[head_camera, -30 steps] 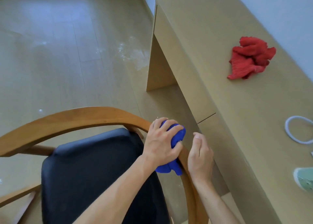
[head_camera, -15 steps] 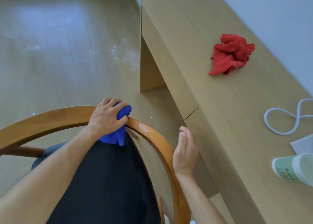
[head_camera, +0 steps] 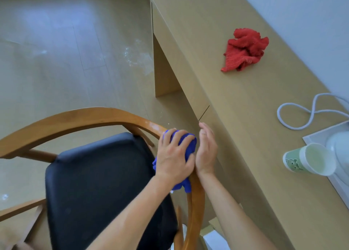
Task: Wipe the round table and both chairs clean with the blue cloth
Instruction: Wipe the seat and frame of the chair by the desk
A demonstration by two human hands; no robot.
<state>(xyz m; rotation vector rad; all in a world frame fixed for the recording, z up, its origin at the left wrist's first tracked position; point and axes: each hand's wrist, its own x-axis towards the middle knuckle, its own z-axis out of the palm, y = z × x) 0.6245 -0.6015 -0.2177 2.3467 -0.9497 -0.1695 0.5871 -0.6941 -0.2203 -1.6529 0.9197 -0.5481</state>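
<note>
Gripping the blue cloth (head_camera: 186,147), the left hand (head_camera: 173,157) presses it down on the curved wooden armrest (head_camera: 79,117) of the chair (head_camera: 105,189). Its fingers are curled over the top of the cloth and spread a little, and a tail of the cloth hangs out below the palm, against the inner side of the rail. The right hand (head_camera: 206,149) stands just beside it, on the outer side of the same rail, with the palm turned toward the cloth. Its fingers are almost straight and close together, and they hold nothing; the heel of the hand seems to touch the left hand, but whether the fingers touch the cloth I cannot tell. Both forearms come in from the lower edge of the view.

Under the arms lies the black padded seat (head_camera: 98,183) of the chair, and the wooden rail bends around it from the left side to the right.

To the right runs a long light-wood desk (head_camera: 217,83). Near its closer end a paper cup (head_camera: 309,159) lies on its side, the open mouth turned to the right, beside a white object only partly seen at the edge. A white cable (head_camera: 294,115) makes loops behind the cup. Farther along the desk a crumpled red cloth (head_camera: 244,49) lies alone, well apart from the cable.

Beyond the chair, the wooden floor (head_camera: 56,51) shows pale dusty marks near the foot of the desk.
</note>
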